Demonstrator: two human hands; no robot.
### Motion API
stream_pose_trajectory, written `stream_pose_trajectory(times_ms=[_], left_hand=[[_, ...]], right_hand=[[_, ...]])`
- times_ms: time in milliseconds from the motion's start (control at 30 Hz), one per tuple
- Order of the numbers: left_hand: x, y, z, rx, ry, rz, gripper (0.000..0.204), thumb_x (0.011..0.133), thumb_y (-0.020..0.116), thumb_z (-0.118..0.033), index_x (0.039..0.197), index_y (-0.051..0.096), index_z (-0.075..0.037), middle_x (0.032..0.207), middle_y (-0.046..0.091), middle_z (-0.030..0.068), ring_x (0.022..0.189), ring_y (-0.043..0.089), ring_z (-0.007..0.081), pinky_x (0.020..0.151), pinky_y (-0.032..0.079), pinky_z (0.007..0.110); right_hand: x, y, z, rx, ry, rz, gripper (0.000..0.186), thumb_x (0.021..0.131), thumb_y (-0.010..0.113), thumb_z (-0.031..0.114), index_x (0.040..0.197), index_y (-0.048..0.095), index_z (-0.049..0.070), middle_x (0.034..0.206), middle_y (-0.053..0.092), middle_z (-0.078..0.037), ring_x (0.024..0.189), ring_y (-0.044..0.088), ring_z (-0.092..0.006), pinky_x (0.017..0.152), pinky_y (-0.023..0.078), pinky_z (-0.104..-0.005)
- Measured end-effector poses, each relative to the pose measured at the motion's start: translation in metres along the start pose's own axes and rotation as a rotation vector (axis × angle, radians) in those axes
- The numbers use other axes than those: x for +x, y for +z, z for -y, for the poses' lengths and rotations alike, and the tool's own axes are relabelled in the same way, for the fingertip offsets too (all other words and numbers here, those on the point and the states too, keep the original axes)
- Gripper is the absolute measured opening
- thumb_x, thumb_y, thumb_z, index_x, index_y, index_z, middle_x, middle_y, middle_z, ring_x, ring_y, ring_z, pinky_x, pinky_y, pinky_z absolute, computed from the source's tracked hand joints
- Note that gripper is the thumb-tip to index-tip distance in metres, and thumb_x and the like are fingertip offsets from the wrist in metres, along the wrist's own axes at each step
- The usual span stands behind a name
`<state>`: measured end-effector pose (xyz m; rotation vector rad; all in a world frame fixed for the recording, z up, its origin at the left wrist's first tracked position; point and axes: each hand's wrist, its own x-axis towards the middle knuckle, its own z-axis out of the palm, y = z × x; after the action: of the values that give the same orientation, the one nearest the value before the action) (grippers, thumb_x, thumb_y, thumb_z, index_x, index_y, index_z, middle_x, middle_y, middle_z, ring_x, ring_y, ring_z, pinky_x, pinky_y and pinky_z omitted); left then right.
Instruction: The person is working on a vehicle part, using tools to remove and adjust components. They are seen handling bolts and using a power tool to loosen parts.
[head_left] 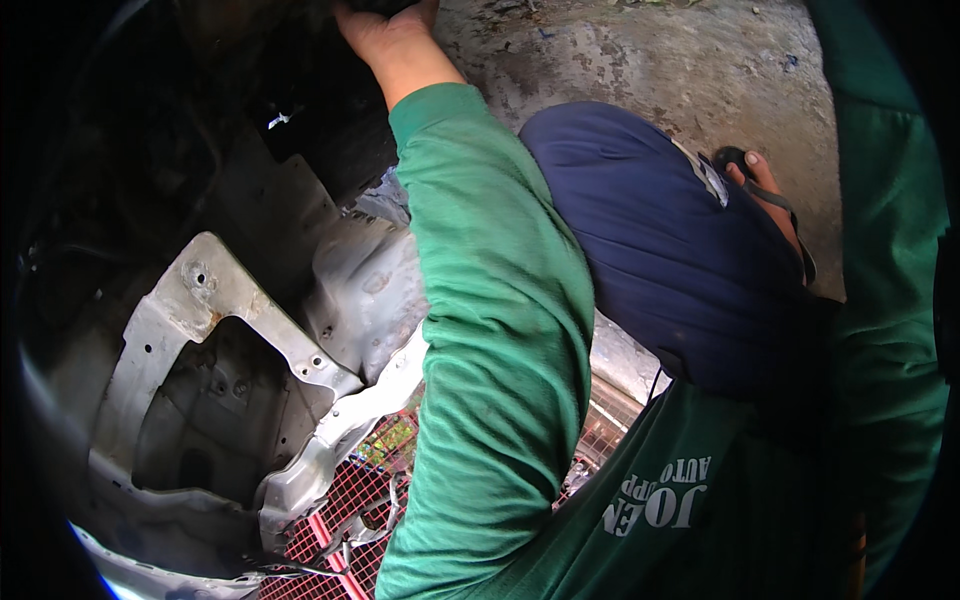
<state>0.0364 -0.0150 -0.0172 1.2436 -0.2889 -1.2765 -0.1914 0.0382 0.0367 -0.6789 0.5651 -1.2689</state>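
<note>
My left hand point(392, 32) reaches to the top edge, past the dark interior of a stripped vehicle body. Only its wrist, palm heel and part of the thumb show; the fingers are cut off by the frame. Something dark lies against the palm, too little of it visible to name. The green left sleeve point(500, 290) runs up the middle of the view. At the right edge hangs my right sleeve point(885, 260), and the right hand is out of sight. Left of my arm is a bare grey metal frame point(190, 290) with a large opening and bolt holes.
A pale, curved body panel point(370, 290) adjoins the metal frame. Red wire mesh point(330, 530) lies below it, with loose cables point(360, 530) in front. My bent knee point(620, 190) in navy trousers and a sandalled foot point(775, 205) are over the stained concrete floor point(640, 50).
</note>
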Motion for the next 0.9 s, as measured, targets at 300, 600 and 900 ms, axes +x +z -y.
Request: stream_pose_trajectory(times_ms=[300, 600, 900], left_hand=[[0.001, 0.001, -0.004, -0.032, 0.007, 0.061, 0.037, 0.102, 0.053, -0.038, 0.123, 0.069, -0.011, 0.124, 0.072, 0.0093, 0.116, 0.068, 0.0282, 0.100, 0.055, 0.048], [-0.003, -0.007, -0.005, 0.000, 0.007, 0.019, 0.038, 0.103, 0.053, -0.037, 0.125, 0.068, -0.010, 0.126, 0.071, 0.0100, 0.117, 0.067, 0.0283, 0.101, 0.055, 0.048], [-0.002, 0.007, 0.011, 0.010, -0.024, 0.019, 0.038, 0.104, 0.052, -0.036, 0.127, 0.067, -0.009, 0.128, 0.070, 0.0107, 0.118, 0.067, 0.0285, 0.102, 0.054, 0.048]], right_hand=[[0.003, -0.001, -0.003, -0.046, 0.029, 0.049, 0.048, 0.103, 0.054, 0.041, 0.132, 0.052, 0.003, 0.124, 0.063, -0.016, 0.118, 0.060, -0.0362, 0.099, 0.052, -0.0541], [0.005, -0.009, -0.008, -0.047, 0.044, 0.042, 0.048, 0.103, 0.054, 0.043, 0.130, 0.053, 0.004, 0.121, 0.063, -0.015, 0.116, 0.061, -0.0362, 0.097, 0.053, -0.0545], [0.013, -0.023, -0.009, -0.069, 0.080, 0.033, 0.048, 0.103, 0.054, 0.045, 0.128, 0.053, 0.004, 0.119, 0.064, -0.015, 0.114, 0.062, -0.0362, 0.095, 0.054, -0.0549]])
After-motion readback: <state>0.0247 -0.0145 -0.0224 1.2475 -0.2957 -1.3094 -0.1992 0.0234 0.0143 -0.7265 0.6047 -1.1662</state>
